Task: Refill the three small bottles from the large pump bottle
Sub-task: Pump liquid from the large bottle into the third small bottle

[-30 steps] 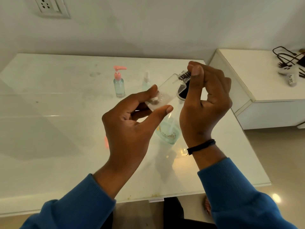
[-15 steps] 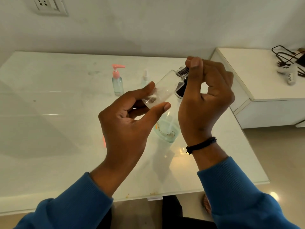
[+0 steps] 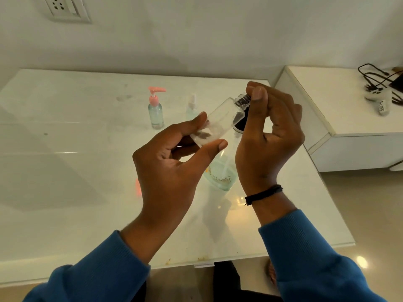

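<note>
Above the worktop point(image 3: 65, 171), the left hand point(image 3: 172, 162) held a tilted clear small bottle point(image 3: 218, 120) in its grip; the right hand point(image 3: 270, 136) pinched its dark cap point(image 3: 242, 99) at two o'clock.

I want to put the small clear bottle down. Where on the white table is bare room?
The left half of the white table, left of the pink-pump bottle, is bare. So is the near edge below the left hand. Around the large bottle under both hands, the small spray bottle and the right hand, it is crowded.
</note>
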Tool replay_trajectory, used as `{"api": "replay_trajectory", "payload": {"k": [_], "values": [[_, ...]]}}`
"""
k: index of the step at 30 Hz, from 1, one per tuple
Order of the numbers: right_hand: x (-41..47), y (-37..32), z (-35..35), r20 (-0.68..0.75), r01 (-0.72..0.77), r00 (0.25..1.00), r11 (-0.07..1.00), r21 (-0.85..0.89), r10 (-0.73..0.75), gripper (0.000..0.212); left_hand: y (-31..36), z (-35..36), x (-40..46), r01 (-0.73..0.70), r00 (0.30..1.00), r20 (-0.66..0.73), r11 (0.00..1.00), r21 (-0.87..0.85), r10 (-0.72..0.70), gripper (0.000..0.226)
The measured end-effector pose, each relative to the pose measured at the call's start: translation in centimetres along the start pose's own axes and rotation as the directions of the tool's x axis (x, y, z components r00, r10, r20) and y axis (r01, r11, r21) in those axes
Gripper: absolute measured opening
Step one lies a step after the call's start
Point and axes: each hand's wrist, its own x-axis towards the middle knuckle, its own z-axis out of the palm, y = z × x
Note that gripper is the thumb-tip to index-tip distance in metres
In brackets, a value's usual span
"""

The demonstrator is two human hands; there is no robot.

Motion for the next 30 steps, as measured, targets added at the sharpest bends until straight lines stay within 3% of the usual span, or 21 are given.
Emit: {"api": "replay_trajectory", "payload": {"k": [30], "values": [[0.27,-0.05,-0.10,0.025,0.030,0.999,0.998,-0.050,-0.029,0.018,-0.02,-0.03,0.06,-0.003,1.000,-0.004,1.000,0.002,0.003,0.041]]}}
